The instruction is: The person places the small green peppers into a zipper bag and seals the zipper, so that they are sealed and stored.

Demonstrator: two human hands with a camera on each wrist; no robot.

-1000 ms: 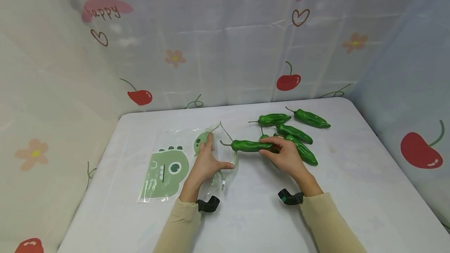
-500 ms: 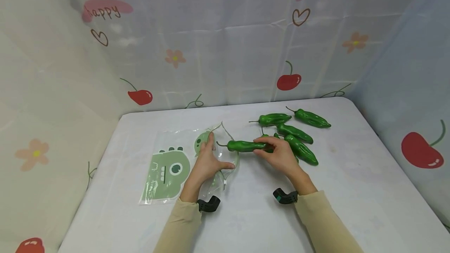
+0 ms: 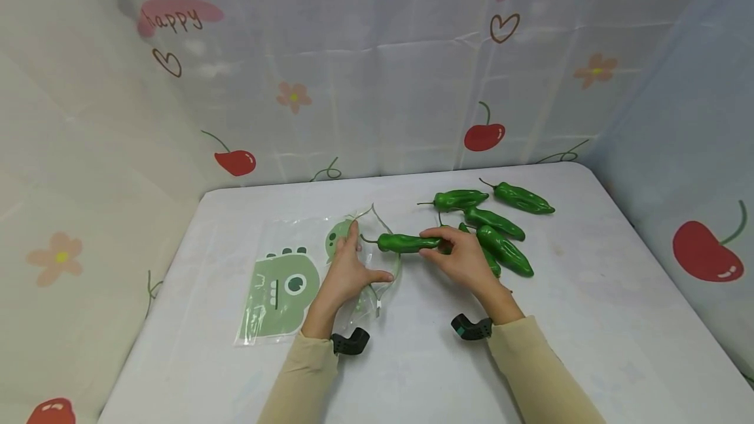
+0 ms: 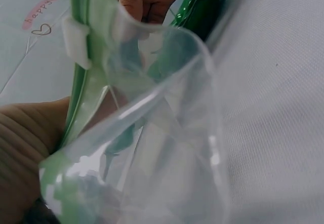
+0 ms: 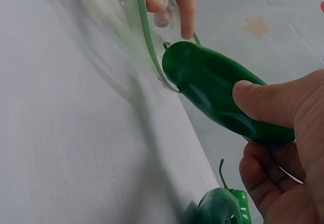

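Observation:
My right hand [image 3: 462,259] pinches the blossom end of a long green pepper [image 3: 399,243] between thumb and fingers. The pepper lies nearly level, its stem pointing left. In the right wrist view, the stem end of this pepper [image 5: 212,87] is at the mouth of a clear zip bag with a green monster print [image 3: 253,309]. My left hand [image 3: 347,273] is at that mouth, thumb stretched out and fingers extended, and the mouth gapes wide. The left wrist view has the bag's clear film [image 4: 195,148] close up, with a white slider [image 4: 76,42] on its green zip.
Several more green peppers lie in a loose group at the right, among them one pepper [image 3: 506,252] beside my right hand and another pepper [image 3: 523,198] farthest back. A white cloth covers the table [image 3: 607,319]; a printed curtain [image 3: 377,110] hangs behind its far edge.
My right hand has carried the pepper left, so its stem end now overlaps the bag's mouth. My left hand and the bag have hardly moved.

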